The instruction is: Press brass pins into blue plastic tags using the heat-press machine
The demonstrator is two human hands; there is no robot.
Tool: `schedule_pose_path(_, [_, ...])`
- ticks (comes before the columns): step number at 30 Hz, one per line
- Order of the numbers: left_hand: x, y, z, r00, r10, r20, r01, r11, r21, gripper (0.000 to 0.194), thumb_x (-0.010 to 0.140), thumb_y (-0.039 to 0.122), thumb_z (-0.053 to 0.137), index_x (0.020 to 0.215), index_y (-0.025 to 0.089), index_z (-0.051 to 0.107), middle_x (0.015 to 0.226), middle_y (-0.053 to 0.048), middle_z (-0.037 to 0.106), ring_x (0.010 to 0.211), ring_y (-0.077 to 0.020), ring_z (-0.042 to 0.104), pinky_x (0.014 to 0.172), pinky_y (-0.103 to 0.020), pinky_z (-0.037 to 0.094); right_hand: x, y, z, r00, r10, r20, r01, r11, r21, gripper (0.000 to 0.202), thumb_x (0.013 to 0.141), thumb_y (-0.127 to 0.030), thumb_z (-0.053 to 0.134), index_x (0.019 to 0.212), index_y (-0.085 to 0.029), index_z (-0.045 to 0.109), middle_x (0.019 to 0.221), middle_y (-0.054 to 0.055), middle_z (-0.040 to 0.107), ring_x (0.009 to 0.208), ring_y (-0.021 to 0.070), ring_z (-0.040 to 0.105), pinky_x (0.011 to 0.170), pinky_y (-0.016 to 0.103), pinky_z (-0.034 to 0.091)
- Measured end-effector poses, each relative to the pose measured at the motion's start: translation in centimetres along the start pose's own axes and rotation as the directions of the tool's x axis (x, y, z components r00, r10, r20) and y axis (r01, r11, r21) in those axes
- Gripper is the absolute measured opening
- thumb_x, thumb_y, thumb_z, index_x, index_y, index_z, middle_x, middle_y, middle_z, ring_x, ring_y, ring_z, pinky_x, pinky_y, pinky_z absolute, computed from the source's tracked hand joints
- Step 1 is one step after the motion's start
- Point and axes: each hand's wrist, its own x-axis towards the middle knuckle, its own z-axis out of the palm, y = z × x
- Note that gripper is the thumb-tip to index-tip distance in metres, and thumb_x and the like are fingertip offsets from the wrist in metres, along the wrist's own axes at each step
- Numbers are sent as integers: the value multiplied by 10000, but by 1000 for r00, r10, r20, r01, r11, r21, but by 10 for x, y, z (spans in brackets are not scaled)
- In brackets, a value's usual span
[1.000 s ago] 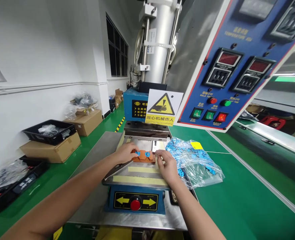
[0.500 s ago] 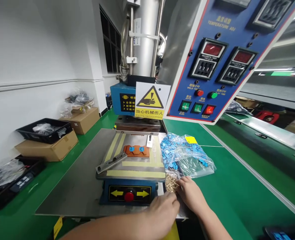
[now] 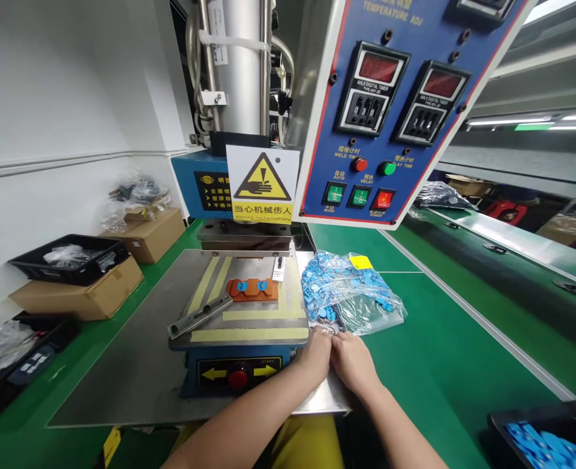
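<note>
My left hand (image 3: 315,355) and my right hand (image 3: 352,360) are side by side, right of the press base, with fingers curled and knuckles almost touching. They cover the spot where small brass-coloured pieces lay; whatever is in their fingers is hidden. Just beyond them is a clear plastic bag (image 3: 349,293) full of blue plastic parts. On the taped press plate (image 3: 248,335), an orange-brown fixture (image 3: 253,296) bears two small blue parts (image 3: 242,286). A metal bar (image 3: 200,317) lies slanted left of it.
Above the fixture hangs the press head (image 3: 243,240) with a warning sign (image 3: 262,184). A blue control box (image 3: 366,156) leans over the right side. The red start button (image 3: 237,378) faces me. A black bin (image 3: 500,423) of blue parts stands at lower right.
My left hand has moved forward and come up beside my right hand. The brass-coloured pieces, visible before, are now covered. The view has shifted, so the machine sits farther left.
</note>
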Motion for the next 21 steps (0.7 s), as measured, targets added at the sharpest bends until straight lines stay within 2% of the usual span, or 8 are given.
schedule_pose_path(5, [-8,0,-10,997,-2,74,-1,999,37,355,855,10,320,1047,129,594,1157,-146,541,958,-232,566,826,-345,470,-1,1,0,1000,19,-13,-19,1000,-2,204,876,-143,506,758,-175,671,805,68,683,801,216,609,694,313,343])
schedule_pose_path(11, [-16,-1,-6,999,41,-7,-41,998,57,369,818,-26,339,1043,180,546,1164,-111,529,1012,-215,558,817,-299,470,-2,5,0,1000,4,-7,-4,999,50,166,872,-183,531,767,-187,660,794,59,664,784,204,595,696,304,345])
schedule_pose_path(15, [-29,-6,0,985,173,-29,-172,985,10,302,818,9,364,994,182,539,1095,-123,568,988,-227,559,861,-340,466,0,3,0,1000,1,15,-2,1000,29,132,826,-126,553,771,-177,662,828,67,668,815,217,591,701,319,345])
schedule_pose_path(18, [-46,-11,2,949,266,-169,-295,939,-175,187,878,100,383,893,199,540,979,-101,603,915,-206,579,827,-323,476,1,-1,-2,1000,-10,22,10,1000,23,135,845,-142,545,780,-176,659,831,66,665,816,215,582,696,323,343])
schedule_pose_path(21, [-66,-16,0,911,248,-331,-364,859,-360,142,900,177,429,841,212,554,861,-60,625,832,-176,599,765,-289,488,0,-4,-5,1000,-3,8,3,1000,20,159,860,-166,539,752,-181,654,807,61,661,784,202,567,675,319,333])
